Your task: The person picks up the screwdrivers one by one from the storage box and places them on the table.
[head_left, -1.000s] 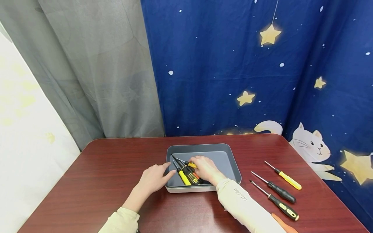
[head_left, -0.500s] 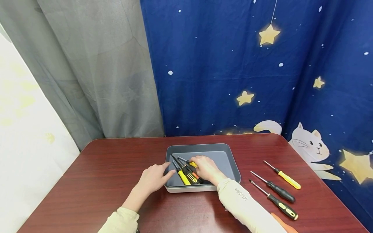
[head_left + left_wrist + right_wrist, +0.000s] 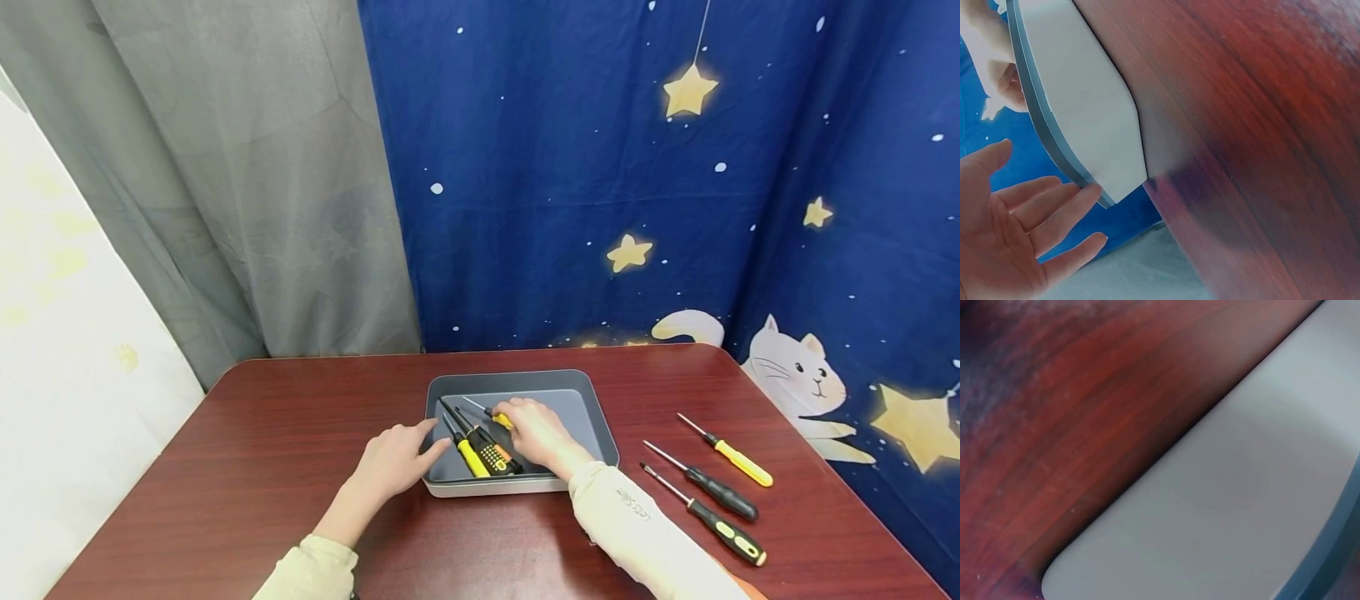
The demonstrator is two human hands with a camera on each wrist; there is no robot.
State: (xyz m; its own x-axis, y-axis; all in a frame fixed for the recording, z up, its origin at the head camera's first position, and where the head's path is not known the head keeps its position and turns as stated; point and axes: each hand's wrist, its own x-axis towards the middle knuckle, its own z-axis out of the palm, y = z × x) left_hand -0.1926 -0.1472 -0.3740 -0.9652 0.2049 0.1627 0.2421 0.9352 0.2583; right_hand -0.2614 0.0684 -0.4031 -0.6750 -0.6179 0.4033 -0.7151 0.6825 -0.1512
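Note:
A grey metal box [image 3: 577,408] with a pale outside sits on the table, tools in its left half. Inside it, my right hand [image 3: 536,433] pinches the yellow handle of a small screwdriver [image 3: 503,420], whose thin shaft points to the far left. Beside it lie a yellow-handled tool [image 3: 472,458], a screwdriver with a black, yellow-dotted handle [image 3: 493,457] and an orange-and-black handle [image 3: 510,458]. My left hand [image 3: 397,457] stays at the box's left rim, fingers spread; in the left wrist view its fingertips are right at the box wall [image 3: 1085,94]. The right wrist view shows only the box's side [image 3: 1210,487] and tabletop.
Right of the box, a yellow-handled screwdriver [image 3: 742,462], a black one [image 3: 723,493] and a black-and-yellow one [image 3: 727,533] lie in a row on the red-brown table [image 3: 315,400]. An orange handle [image 3: 750,590] shows partly behind the right sleeve. Curtains hang behind the table.
My right hand has shifted slightly right, drawing the small yellow-handled screwdriver away from the other tools in the box. The left hand keeps its place.

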